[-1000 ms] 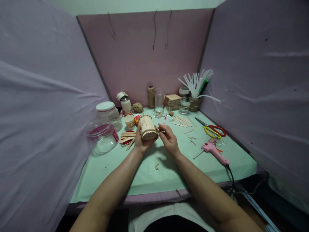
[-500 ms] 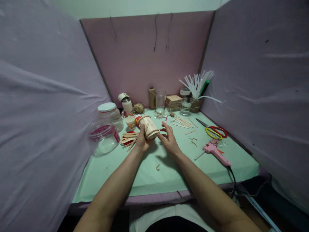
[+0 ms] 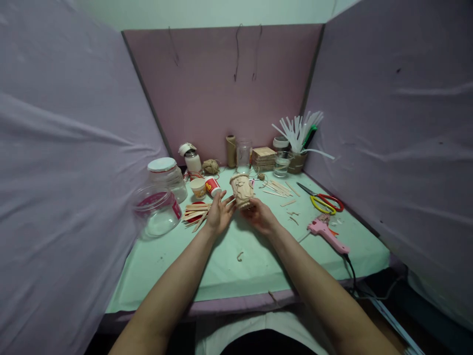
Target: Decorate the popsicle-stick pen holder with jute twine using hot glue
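A small cup (image 3: 242, 190) covered in pale wood, with twine round its rim and base, is held nearly upright above the table. Raised decoration shows on the side facing me. My right hand (image 3: 261, 215) grips it low down, with the fingers partly hidden around the base. My left hand (image 3: 220, 213) is open beside it, fingers spread, the tips close to the cup's left side; whether they touch it I cannot tell. Just behind my left hand lies a red and white paper cup (image 3: 213, 187). Flat wooden craft sticks (image 3: 195, 212) lie left of that hand.
To the right lie a pink hot glue gun (image 3: 328, 233) and red-and-yellow scissors (image 3: 321, 199). Glass jars (image 3: 157, 213) stand at left. Along the back are a twine ball (image 3: 211, 166), wooden squares (image 3: 263, 159) and a pot of glue sticks (image 3: 297, 161). Twine scraps (image 3: 240, 256) lie in front.
The wood-covered cup has turned from tilted to nearly upright and moved right. My left hand has let go of it and spread; my right hand now grips its base.
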Tool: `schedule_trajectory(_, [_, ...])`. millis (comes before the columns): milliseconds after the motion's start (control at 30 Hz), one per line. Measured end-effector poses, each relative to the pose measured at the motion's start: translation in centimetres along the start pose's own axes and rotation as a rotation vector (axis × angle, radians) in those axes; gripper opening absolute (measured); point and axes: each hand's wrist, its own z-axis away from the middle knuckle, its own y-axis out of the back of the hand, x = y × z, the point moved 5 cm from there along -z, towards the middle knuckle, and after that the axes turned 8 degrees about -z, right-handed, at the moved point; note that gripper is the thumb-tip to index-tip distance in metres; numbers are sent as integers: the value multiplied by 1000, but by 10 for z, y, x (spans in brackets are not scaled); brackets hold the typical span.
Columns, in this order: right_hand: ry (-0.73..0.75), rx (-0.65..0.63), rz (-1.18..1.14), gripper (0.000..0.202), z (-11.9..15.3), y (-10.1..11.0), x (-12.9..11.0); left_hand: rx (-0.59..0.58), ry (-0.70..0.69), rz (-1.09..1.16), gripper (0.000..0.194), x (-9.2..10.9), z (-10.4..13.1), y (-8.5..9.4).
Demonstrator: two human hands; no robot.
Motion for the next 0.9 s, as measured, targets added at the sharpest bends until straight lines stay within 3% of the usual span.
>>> schedule_trajectory(167, [-264,-148,-122,32,10,-12,7,-50,20,-44,45,-5,-6,-2])
schedule_trajectory(333, [-373,-208,-154,43,17,-21,14,17,-111,-23,43,1,-6,-1])
schedule_trajectory(433, [-354,-198,-123,47,16,-20,17,46,-142,-40,53,4,-3,1])
schedule_trajectory(567, [-206,-120,-21,27,11,-16,18,52,-140,-96,66,2,-2,3])
schedule_trajectory(667, [-116,-96,26,25,8,-16,19,49,-123,-78,70,-2,-4,3])
schedule_trajectory(833, [-98,-191,121,39,10,-18,20,37,-130,-5,60,2,-7,5])
schedule_trajectory(900, [-121,-160,237,46,16,-13,14,51,-114,3,53,7,-7,8])
